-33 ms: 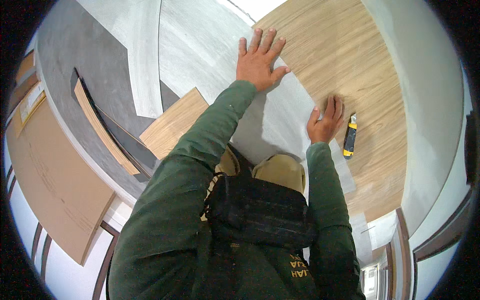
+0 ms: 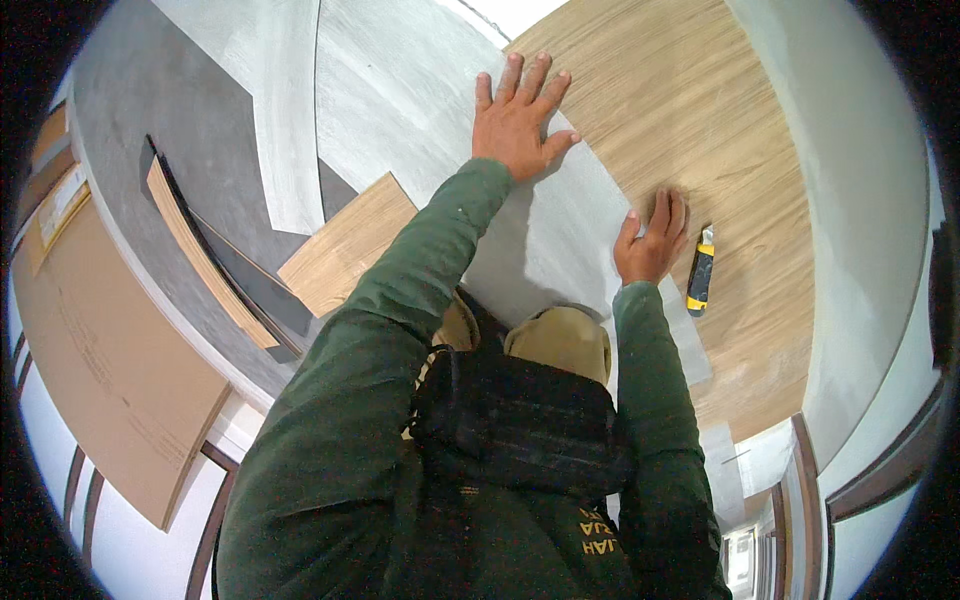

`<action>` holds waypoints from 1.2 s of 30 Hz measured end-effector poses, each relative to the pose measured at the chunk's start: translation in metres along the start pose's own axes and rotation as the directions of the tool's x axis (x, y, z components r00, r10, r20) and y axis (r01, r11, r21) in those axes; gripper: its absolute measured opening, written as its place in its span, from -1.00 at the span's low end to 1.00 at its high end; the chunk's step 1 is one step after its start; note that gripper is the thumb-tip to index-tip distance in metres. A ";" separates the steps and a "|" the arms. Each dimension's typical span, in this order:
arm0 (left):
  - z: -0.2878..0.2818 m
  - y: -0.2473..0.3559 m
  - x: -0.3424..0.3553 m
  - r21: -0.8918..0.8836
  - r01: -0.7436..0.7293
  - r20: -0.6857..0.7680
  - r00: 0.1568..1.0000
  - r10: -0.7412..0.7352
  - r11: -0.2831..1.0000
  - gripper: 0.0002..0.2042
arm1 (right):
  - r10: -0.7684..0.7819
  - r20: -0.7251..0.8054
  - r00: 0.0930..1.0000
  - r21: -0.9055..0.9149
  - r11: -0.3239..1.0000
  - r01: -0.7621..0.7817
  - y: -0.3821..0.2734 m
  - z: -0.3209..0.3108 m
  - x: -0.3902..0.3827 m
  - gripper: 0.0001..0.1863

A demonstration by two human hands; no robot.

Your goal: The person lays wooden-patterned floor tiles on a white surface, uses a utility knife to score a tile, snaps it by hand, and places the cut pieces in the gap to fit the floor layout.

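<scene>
My left hand (image 2: pixel 518 125) lies flat with its fingers spread on a light grey floor plank (image 2: pixel 400 100), close to where it meets the wood-coloured planks (image 2: pixel 690 90). Lower and to the right, my right hand (image 2: pixel 648 245) rests at that same edge, thumb apart from its slightly bent fingers, which reach onto the wood-coloured surface. Nothing shows in either hand. Just right of the right hand lies a yellow and black utility knife (image 2: pixel 702 275), blade end away from me and not touched.
A short wood-coloured plank (image 2: pixel 348 243) lies by my left forearm. Beyond it are narrow strips (image 2: pixel 205 255) on dark grey floor (image 2: pixel 190 90), then a large cardboard sheet (image 2: pixel 115 340). A pale wall (image 2: pixel 860 200) curves along the right. My knees are close in front.
</scene>
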State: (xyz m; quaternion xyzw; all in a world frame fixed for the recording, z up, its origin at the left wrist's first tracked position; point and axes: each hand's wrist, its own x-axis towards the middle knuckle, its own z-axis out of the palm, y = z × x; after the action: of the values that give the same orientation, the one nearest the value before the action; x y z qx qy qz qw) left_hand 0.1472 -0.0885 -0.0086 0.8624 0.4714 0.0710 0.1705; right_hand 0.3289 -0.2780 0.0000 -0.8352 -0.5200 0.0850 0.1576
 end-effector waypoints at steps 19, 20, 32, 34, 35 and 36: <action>0.003 0.015 0.138 -0.185 0.238 -0.361 0.886 -0.291 0.954 -0.18 | 0.007 0.046 0.999 0.029 1.000 -0.009 -0.008 0.000 0.002 -0.41; 0.004 0.030 0.145 -0.146 0.273 -0.304 0.902 -0.306 0.951 -0.16 | 0.022 0.058 0.998 0.022 0.999 -0.024 -0.005 -0.003 0.002 -0.40; 0.009 0.092 0.143 -0.020 0.372 -0.220 0.904 -0.367 0.928 -0.10 | 0.053 0.111 0.992 0.016 0.998 -0.056 -0.002 -0.011 0.003 -0.39; 0.008 0.093 0.142 0.015 0.366 -0.199 0.913 -0.356 0.931 -0.11 | 0.043 0.087 0.995 0.019 0.999 -0.045 -0.004 -0.012 0.003 -0.40; 0.008 0.095 0.144 0.043 0.356 -0.202 0.918 -0.341 0.934 -0.13 | 0.038 0.073 0.997 0.019 0.999 -0.039 -0.004 -0.013 0.004 -0.40; 0.009 0.096 0.146 0.072 0.346 -0.203 0.923 -0.326 0.935 -0.14 | 0.033 0.060 0.998 0.020 0.999 -0.034 -0.005 -0.014 0.004 -0.41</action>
State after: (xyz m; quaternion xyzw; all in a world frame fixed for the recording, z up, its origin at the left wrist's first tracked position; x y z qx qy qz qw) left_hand 0.3047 -0.0163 0.0123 0.7659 0.6294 0.0967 0.0887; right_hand 0.3311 -0.2747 0.0152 -0.8392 -0.5096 0.1180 0.1491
